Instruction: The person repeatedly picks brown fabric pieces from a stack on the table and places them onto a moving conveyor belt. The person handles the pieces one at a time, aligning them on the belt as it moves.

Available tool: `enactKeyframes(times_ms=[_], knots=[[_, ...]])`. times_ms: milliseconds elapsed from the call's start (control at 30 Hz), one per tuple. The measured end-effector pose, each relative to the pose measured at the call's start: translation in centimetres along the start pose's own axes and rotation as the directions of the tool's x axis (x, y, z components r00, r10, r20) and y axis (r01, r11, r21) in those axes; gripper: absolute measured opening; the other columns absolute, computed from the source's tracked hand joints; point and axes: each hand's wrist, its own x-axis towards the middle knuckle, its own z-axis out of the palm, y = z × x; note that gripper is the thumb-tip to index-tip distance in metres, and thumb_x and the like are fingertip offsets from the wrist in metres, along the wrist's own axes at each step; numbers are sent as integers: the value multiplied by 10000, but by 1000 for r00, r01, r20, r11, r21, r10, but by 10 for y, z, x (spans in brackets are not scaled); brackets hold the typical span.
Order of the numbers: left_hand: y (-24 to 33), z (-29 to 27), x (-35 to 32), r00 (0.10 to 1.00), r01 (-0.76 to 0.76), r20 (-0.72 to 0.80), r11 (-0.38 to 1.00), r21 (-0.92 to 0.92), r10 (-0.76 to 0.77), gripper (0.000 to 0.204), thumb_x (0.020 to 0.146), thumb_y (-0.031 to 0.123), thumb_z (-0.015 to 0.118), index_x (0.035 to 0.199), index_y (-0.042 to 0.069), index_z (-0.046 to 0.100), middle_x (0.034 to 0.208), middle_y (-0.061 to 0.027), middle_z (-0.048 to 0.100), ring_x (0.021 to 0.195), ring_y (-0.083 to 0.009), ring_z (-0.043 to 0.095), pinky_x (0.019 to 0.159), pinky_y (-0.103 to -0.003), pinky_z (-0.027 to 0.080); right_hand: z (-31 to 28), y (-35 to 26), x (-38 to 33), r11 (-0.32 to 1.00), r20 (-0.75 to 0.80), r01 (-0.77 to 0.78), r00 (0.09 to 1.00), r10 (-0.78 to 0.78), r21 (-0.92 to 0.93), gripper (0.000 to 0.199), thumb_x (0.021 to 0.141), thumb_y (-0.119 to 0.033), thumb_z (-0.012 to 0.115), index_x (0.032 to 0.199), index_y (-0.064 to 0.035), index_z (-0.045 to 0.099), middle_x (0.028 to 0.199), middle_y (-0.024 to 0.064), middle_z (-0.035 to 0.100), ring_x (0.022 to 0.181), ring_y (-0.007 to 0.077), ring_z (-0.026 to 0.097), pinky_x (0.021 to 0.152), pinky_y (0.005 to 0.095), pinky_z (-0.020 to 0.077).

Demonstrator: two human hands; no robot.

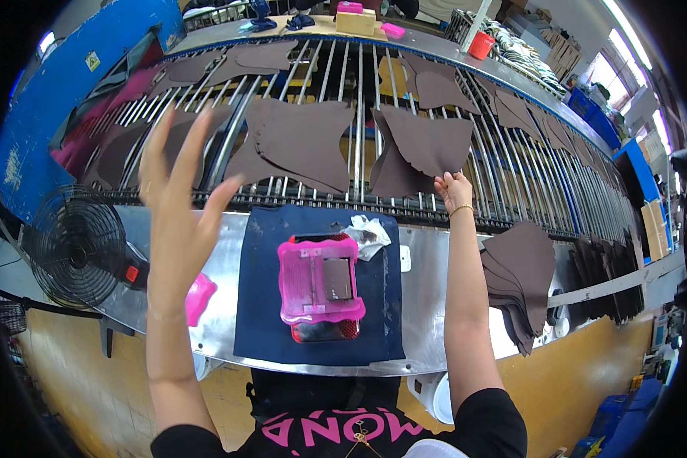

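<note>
One big rod rack (504, 164) spreads out past the right grip (453, 189), steel tabletop (424, 305) on the near side. Brown sheet (431, 141) lies just beyond that grip, edge pinched in its fingertips. Pink tray (301, 278) sits between there and the left grip (182, 206), closer in. Left one's spread wide, holding nothing.

dark brown sheet (433, 145), hot-pink tray (299, 284), navy mat (320, 354), blue panel (24, 141), red bucket (482, 46)
</note>
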Motion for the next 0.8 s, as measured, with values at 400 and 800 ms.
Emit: enactKeyframes(times_ms=[400,800], knots=[[-42,-40,-112,852,511,139,860,-16,-504,628,847,228,658,1408,152,387,1431,-119,335,1323,-307,331,1074,-445,292,2,-25,-24,978,-110,131,983,-150,-165,362,816,-306,738,852,-40,496,591,43,546,405,74,460,339,207,362],[-15,2,-114,806,588,238,688,-426,-542,462,906,93,576,1350,97,451,777,-25,565,727,-113,512,825,-283,414,-305,-52,-187,-51,-178,-292,705,-686,-955,533,815,-452,657,1096,-1,619,1052,208,619,1047,367,551,921,440,420]])
